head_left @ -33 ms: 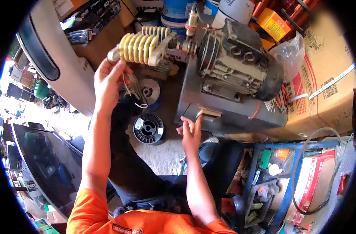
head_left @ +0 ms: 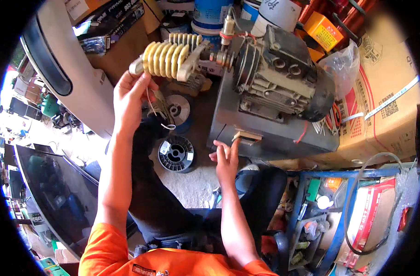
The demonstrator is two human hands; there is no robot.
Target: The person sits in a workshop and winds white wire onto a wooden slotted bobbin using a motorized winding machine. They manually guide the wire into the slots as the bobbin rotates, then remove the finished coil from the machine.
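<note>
A yellow ribbed coil-winding former sits at the shaft end of a dusty electric motor on a dark grey metal box. At the former's lower left end is my left hand, its thumb and fingers closed in a pinch. From that hand hangs a thin white cord, curling at its lower end; the grip itself is partly hidden. My right hand reaches to the box's front, fingers apart and holding nothing. Its forefinger touches the left end of a framed switch.
A black spool lies on the floor between my legs, with a pale spool beyond. Cartons stand right, and a blue-framed rack of parts at lower right. Paint buckets stand behind the former. A plastic bag hangs beside the motor.
</note>
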